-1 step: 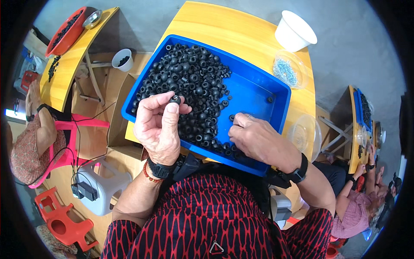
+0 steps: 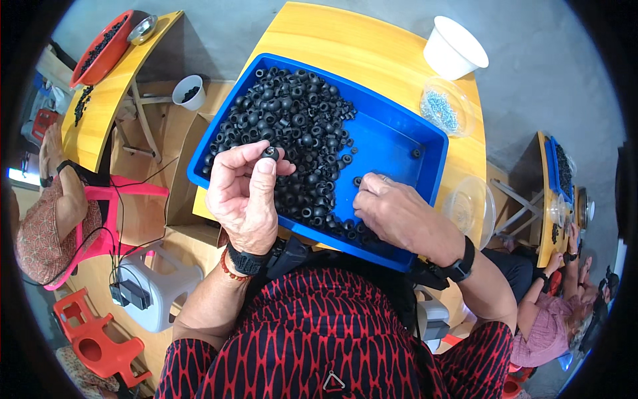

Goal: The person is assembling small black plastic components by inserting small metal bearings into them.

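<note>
Right now, my left hand (image 2: 242, 183) is closed on one small black part (image 2: 270, 153), pinched between the thumb and fingertips, with something metallic-looking showing in its opening. It sits up above the near left side of the blue tray (image 2: 389, 149), with the pile of black parts (image 2: 279, 110) just behind and below it. That pinch looks to me like the weak spot: the piece is smooth and round and I have only a little of it, so squeezing off-centre could shoot it out, and among so many lookalikes I'd struggle to find it again.

My right hand (image 2: 405, 216) is down in the tray, fingers bunched beside a loose black part (image 2: 357, 181). The knuckles cover the fingertips, so I can't tell whether they grip anything. A careless sweep there could push parts up against the near wall, or bring up two instead of one.

On the counter (image 2: 352, 30), the clear dish (image 2: 464, 121) of small bluish pieces (image 2: 438, 110) stands just beside the tray's far right corner. If I bumped the tray that way, the dish could be knocked and its pieces scattered.
</note>
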`<act>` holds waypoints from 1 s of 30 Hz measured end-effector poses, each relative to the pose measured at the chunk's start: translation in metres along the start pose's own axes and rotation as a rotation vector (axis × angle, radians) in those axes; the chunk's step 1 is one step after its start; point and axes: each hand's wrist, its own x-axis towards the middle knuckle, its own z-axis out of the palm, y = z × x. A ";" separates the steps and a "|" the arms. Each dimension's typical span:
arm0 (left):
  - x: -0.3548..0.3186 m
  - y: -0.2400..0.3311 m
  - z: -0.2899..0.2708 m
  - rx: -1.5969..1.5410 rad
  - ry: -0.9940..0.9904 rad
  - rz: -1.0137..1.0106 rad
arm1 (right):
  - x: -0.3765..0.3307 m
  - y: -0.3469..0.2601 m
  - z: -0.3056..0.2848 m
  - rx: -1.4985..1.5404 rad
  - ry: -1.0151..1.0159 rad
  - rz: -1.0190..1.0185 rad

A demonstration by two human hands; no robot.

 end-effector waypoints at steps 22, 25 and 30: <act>-0.017 0.008 0.016 -0.076 -0.213 -0.225 | -0.008 0.007 0.000 0.959 0.225 0.266; -0.017 0.008 0.016 -0.058 -0.221 -0.229 | -0.010 0.011 0.003 0.926 0.226 0.281; -0.017 0.006 0.016 -0.064 -0.238 -0.226 | -0.010 0.012 0.000 0.750 0.331 0.172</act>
